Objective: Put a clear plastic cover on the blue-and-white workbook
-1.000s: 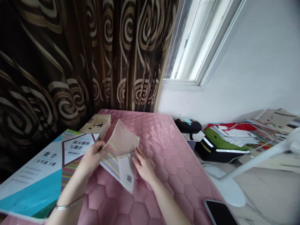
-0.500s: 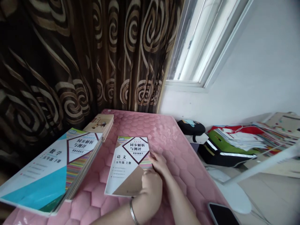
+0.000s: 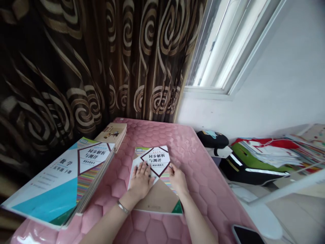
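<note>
- Workbook [image 3: 158, 159] lies flat, cover up, on the pink quilted table [image 3: 182, 145], under both hands.
- Left hand [image 3: 140, 179]: grip wide, palm and spread fingers pressed flat on the cover's left half; holds nothing.
- Right hand [image 3: 177, 179]: grip wide, fingers resting on the cover's right edge.
- Left of the left hand: large book stack [image 3: 63, 179]; small book [image 3: 113, 132] beyond it.
- Right of the right hand, near the table edge: phone [image 3: 247, 234].
</note>
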Demonstrator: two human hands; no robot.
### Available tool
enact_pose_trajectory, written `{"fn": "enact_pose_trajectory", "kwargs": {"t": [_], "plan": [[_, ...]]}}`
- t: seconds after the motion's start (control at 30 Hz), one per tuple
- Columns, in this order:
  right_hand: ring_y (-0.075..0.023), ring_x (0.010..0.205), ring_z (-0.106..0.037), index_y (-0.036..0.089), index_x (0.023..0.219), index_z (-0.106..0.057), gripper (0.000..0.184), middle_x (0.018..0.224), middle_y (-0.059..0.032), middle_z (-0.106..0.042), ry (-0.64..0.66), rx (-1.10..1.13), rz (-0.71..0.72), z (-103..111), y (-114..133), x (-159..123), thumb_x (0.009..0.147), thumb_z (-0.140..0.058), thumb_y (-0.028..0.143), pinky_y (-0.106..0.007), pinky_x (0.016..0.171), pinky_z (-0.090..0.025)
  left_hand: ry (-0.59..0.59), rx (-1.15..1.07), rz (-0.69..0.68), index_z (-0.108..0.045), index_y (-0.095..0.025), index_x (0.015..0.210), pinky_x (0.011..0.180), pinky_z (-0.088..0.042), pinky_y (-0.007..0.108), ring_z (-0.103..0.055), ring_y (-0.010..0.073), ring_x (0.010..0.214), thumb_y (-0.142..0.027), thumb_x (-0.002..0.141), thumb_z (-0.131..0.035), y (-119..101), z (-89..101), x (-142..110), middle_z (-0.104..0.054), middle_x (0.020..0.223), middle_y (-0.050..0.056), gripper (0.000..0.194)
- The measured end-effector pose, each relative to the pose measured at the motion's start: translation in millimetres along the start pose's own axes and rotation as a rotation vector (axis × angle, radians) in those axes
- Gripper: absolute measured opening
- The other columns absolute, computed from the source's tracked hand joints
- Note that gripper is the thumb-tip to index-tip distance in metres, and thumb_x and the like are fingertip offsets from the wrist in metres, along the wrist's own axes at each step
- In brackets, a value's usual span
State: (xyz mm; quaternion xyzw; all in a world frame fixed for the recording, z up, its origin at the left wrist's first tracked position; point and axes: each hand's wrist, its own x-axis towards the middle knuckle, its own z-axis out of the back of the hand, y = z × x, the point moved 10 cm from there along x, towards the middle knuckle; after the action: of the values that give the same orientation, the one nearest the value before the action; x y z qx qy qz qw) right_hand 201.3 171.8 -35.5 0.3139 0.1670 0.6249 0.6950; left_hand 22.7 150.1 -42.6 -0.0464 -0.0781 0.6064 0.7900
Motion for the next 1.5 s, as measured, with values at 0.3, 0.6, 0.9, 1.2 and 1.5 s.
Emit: {"fn": "enact_pose_trajectory", "kwargs": {"t": [0.3,0.6,0.9,1.2,1.5], "plan": [[-0.0237,0.094,-0.069,0.014,0.129,-0.057,0.044,0.103,-0.0129,-0.073,0.044,-0.168,-0.092,1.0,-16.3,4.8,0.094,-0.033,0.023,-0.027,0.076,-0.046,0.018,0.035,0.077,-0.027,-0.004,0.149,0.119,-0.013,0.048,-0.016,0.0315,0.146,-0.044,0.094,-0.029,-3.2,-14.4,37.6,-0.02,0.157,0.018,0.068],[-0.0245,0.093,-0.069,0.012,0.124,-0.059,0.043,0.104,-0.0132,-0.073,-0.001,-0.127,-0.117,1.4,-21.0,4.4,0.092,-0.032,0.023,-0.028,0.076,-0.047,0.036,-0.034,0.004,-0.024,-0.006,0.15,0.119,-0.013,0.039,-0.016,0.0236,0.146,-0.037,0.095,-0.019,-34.0,-26.6,119.7,-0.022,0.158,0.012,0.064],[-0.0235,0.088,-0.069,0.015,0.128,-0.057,0.043,0.097,-0.0123,-0.074,-0.009,-0.129,-0.134,3.5,-23.1,7.4,0.093,-0.033,0.024,-0.027,0.071,-0.047,-0.008,0.005,0.033,-0.025,-0.01,0.15,0.118,-0.015,0.044,-0.024,0.0241,0.144,-0.034,0.096,-0.02,34.8,-1.7,143.6,-0.032,0.154,0.014,0.06],[-0.0239,0.092,-0.069,0.015,0.124,-0.059,0.04,0.102,-0.0122,-0.073,0.028,-0.199,-0.136,2.0,-20.4,7.3,0.094,-0.035,0.022,-0.026,0.07,-0.046,0.009,0.008,-0.08,-0.026,-0.008,0.15,0.119,-0.012,0.043,-0.013,0.0265,0.147,-0.043,0.096,-0.021,-8.7,-19.4,61.5,-0.018,0.159,0.013,0.065],[-0.0229,0.094,-0.068,0.015,0.127,-0.056,0.041,0.102,-0.0107,-0.072,0.055,-0.241,-0.122,0.4,-15.1,5.0,0.095,-0.03,0.02,-0.027,0.074,-0.046,0.046,-0.024,-0.065,-0.028,-0.018,0.15,0.119,-0.02,0.043,-0.02,0.0229,0.146,-0.043,0.096,-0.032,29.6,1.1,-13.9,-0.019,0.158,0.007,0.06]]}}
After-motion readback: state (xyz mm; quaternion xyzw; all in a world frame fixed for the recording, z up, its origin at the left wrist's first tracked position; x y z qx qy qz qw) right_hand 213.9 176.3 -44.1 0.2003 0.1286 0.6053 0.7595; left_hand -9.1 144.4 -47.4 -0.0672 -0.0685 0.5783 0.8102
